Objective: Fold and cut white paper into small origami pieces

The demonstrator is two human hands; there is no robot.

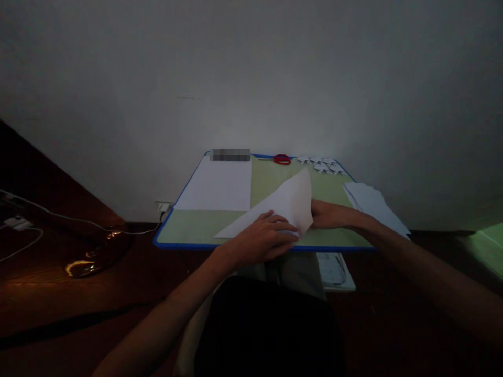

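Note:
A white sheet of paper (271, 201), partly folded over, lies at the front of the small table. Its right part curls up off the surface. My left hand (269, 236) rests on the near side of this sheet, palm down, fingers stretched toward the curled part. At the raised right edge is my right hand (323, 213), fingers bent in at the paper. The curled sheet hides most of its fingertips.
Flat white paper (220, 183) covers the table's left side, below a blurred strip. Red-handled scissors (281, 159) and several small folded paper pieces (322, 164) lie along the back. A paper stack (373, 207) overhangs the right edge. A cable (98, 226) runs at left.

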